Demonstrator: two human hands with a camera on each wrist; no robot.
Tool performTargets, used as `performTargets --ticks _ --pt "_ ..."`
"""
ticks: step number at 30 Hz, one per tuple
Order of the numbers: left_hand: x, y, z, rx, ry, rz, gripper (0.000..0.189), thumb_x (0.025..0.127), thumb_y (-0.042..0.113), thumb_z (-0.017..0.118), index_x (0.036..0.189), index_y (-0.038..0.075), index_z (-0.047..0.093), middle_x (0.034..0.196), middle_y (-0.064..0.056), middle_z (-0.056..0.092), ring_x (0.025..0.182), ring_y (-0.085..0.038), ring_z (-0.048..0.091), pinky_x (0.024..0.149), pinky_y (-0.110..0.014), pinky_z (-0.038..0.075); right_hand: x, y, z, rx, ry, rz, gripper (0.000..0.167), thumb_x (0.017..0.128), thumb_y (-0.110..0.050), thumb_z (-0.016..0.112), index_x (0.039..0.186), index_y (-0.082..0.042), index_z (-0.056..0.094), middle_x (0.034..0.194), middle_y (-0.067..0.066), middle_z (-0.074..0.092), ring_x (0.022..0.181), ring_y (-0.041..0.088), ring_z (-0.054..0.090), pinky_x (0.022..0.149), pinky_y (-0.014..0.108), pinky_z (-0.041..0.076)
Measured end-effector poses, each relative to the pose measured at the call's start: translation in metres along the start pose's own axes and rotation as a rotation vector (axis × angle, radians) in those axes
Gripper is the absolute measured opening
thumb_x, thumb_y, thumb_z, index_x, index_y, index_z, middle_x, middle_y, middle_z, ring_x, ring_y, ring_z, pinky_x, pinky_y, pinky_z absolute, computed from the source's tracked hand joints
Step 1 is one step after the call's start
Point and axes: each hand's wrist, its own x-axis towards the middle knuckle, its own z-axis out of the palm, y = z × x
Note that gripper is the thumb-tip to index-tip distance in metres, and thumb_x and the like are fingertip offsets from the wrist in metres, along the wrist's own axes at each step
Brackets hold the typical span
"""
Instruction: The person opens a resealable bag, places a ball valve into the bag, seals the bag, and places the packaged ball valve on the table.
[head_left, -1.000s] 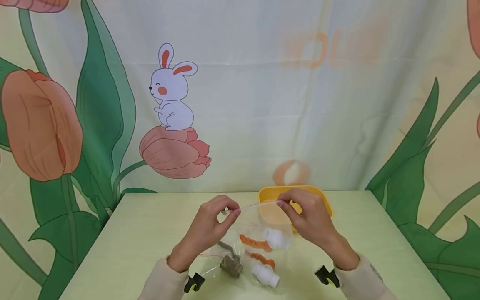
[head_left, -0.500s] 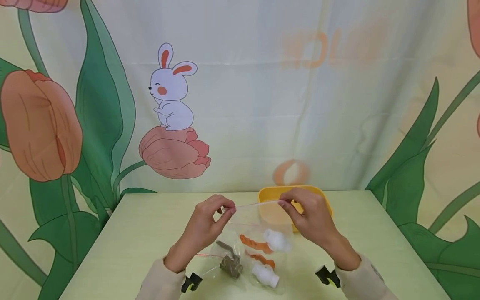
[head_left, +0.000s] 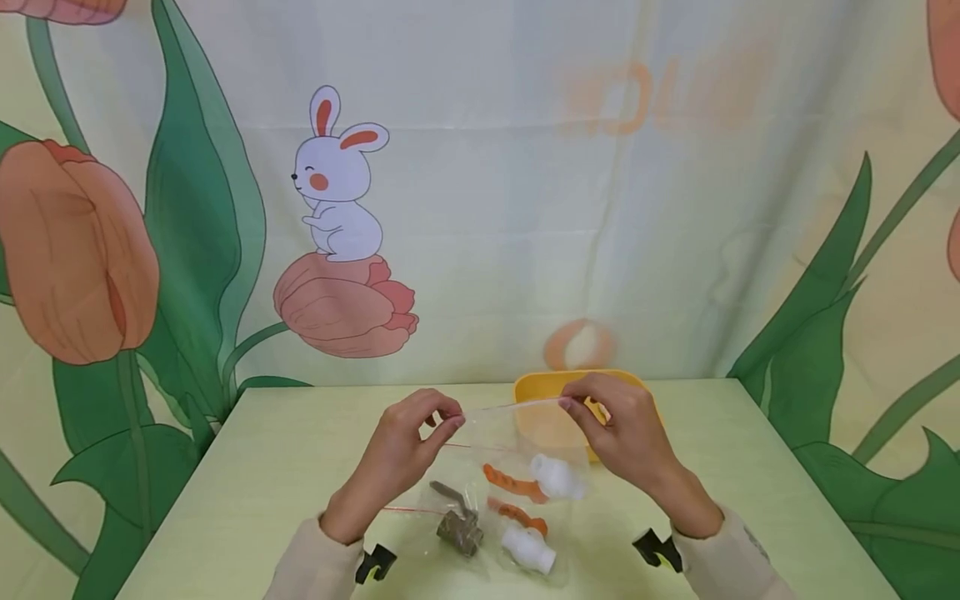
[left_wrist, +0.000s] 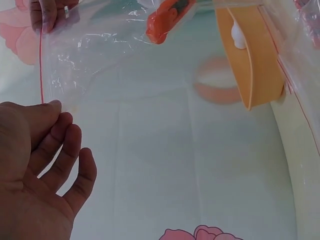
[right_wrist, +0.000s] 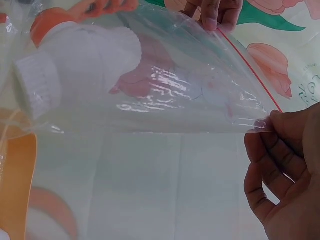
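Between both hands hangs a clear zip bag (head_left: pixel 498 429), its red seal line near the top edge. My left hand (head_left: pixel 412 442) pinches one end of that edge with thumb and index finger, and my right hand (head_left: pixel 622 429) pinches the other end. Inside the bag is a white plastic valve (right_wrist: pixel 90 65) with an orange handle (left_wrist: pixel 167 20). Below it in the head view, another white valve (head_left: pixel 528 550) with an orange handle (head_left: pixel 517 517) lies in clear plastic. To its left is a bagged grey-brown valve (head_left: pixel 459 533) with a grey lever.
A yellow bin (head_left: pixel 540 383) stands at the back of the pale green table (head_left: pixel 300 467), partly behind my right hand and the bag. A white item (left_wrist: pixel 238 35) shows inside it. A printed curtain (head_left: pixel 480 208) hangs behind the table.
My left fingertips have slid left along the bag's top edge, so the two hands are farther apart. My right hand has barely moved and both keep their pinch. The head view shifts slightly.
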Motion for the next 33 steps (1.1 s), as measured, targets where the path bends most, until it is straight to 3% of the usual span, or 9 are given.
performTargets --ticks 9,16,23,33 --pt "0.0 0.0 0.001 -0.015 0.056 0.02 0.005 0.092 0.01 0.068 0.093 0.011 0.063 0.085 0.004 0.062 0.077 -0.007 0.057 0.066 -0.024 0.052 -0.002 -0.001 0.0 -0.002 -0.005 0.013 0.016 0.078 0.0 0.078 0.086 -0.012 0.071 0.08 -0.004 0.071 0.07 0.009 0.062 0.066 0.022 0.05" --pt "0.003 0.004 -0.002 -0.056 0.118 0.045 0.012 0.089 0.001 0.069 0.092 0.008 0.06 0.081 0.003 0.058 0.074 -0.007 0.054 0.065 -0.022 0.05 -0.007 0.001 0.0 0.0 -0.077 0.062 0.014 0.081 -0.003 0.077 0.087 -0.013 0.07 0.078 -0.007 0.068 0.065 0.004 0.055 0.06 0.016 0.045" --pt "0.006 0.01 -0.009 -0.034 0.106 0.05 0.012 0.088 0.002 0.069 0.093 0.008 0.06 0.081 0.003 0.058 0.075 -0.007 0.055 0.068 -0.026 0.053 -0.012 0.0 0.0 -0.006 -0.144 0.112 0.009 0.084 -0.008 0.076 0.088 -0.014 0.072 0.079 -0.007 0.07 0.066 0.004 0.053 0.056 0.019 0.045" --pt "0.006 0.016 -0.013 -0.016 0.088 0.07 0.014 0.088 0.001 0.069 0.094 0.008 0.059 0.081 0.003 0.056 0.075 -0.007 0.055 0.067 -0.023 0.051 -0.02 -0.002 0.002 -0.003 -0.226 0.172 0.005 0.086 -0.013 0.075 0.09 -0.015 0.072 0.083 -0.008 0.071 0.068 0.002 0.056 0.061 0.02 0.051"
